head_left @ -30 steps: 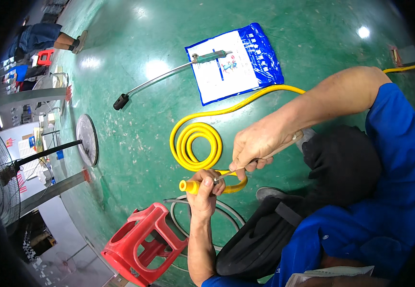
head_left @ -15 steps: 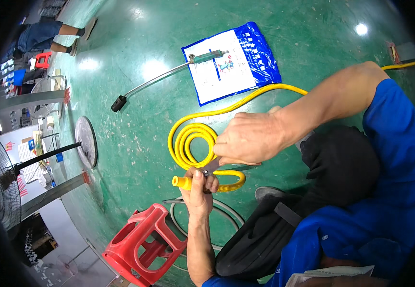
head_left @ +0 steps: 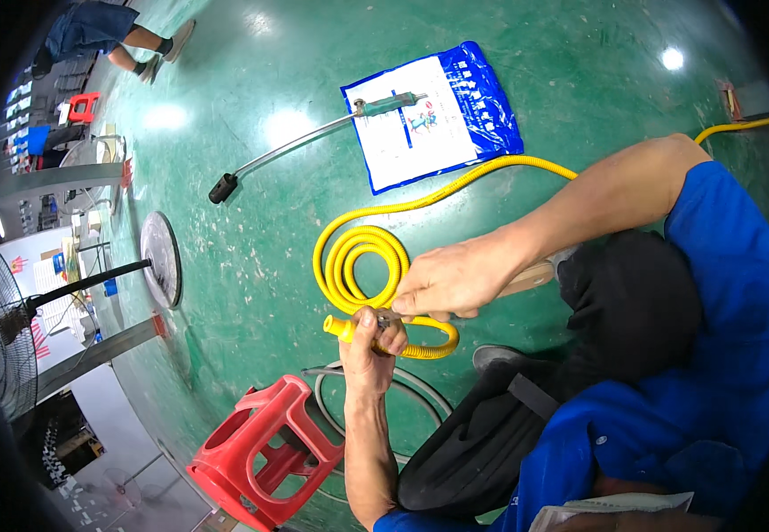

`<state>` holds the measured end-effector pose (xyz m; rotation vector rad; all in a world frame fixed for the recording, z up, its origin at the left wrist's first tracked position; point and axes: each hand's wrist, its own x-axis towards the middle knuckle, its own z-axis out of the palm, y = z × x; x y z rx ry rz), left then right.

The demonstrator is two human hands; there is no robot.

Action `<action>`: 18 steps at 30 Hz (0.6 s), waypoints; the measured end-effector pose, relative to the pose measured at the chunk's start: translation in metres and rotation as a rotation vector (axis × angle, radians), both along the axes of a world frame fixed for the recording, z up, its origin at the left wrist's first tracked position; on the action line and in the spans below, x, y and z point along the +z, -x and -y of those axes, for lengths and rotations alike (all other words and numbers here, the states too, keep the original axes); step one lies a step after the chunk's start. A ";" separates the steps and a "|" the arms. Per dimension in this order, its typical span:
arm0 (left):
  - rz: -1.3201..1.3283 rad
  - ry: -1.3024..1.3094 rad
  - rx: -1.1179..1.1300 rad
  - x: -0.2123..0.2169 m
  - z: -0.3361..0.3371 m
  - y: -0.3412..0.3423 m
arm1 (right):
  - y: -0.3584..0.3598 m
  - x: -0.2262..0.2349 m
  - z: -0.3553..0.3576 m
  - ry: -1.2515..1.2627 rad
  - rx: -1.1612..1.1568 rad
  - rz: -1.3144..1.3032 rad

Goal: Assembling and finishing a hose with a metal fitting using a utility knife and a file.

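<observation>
My left hand (head_left: 370, 350) is closed around a yellow ribbed hose (head_left: 426, 352) just behind its smooth yellow end piece (head_left: 337, 328). A small metal fitting (head_left: 384, 317), perhaps a clamp, shows at its fingers. Closed over a tool with a wooden handle (head_left: 529, 278), my right hand (head_left: 457, 282) meets the fitting. The tool's working end is mostly hidden, so its kind is unclear. Behind the hands the same hose lies in a flat coil (head_left: 360, 266) on the floor.
A green-handled metal rod with a black tip (head_left: 291, 145) rests partly on a blue-and-white plastic bag (head_left: 415, 133). Nearer stand a red plastic stool (head_left: 269, 452) and a loop of grey hose (head_left: 429, 395). At left are a fan base (head_left: 161, 260) and another person's legs (head_left: 147, 44).
My right hand has turned and flattened, so the wooden handle now shows behind it. The left hand keeps its hold on the hose. The other person's legs have shifted right.
</observation>
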<state>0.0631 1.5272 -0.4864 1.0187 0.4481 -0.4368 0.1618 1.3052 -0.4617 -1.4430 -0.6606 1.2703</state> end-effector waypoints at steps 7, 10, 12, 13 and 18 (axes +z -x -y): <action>0.162 -0.022 -0.170 0.012 0.011 0.001 | 0.011 -0.011 0.010 0.028 0.030 -0.543; 0.185 -0.072 -0.145 0.014 0.016 0.002 | 0.007 -0.019 0.012 -0.028 0.054 -0.548; 0.218 -0.119 -0.149 0.016 0.018 0.002 | 0.002 -0.020 0.012 -0.079 0.086 -0.409; 0.201 -0.130 -0.123 0.014 0.017 0.002 | 0.002 -0.020 0.012 -0.071 0.046 -0.150; 0.139 -0.174 0.040 0.008 0.013 0.000 | 0.002 -0.017 0.001 -0.158 -0.127 0.992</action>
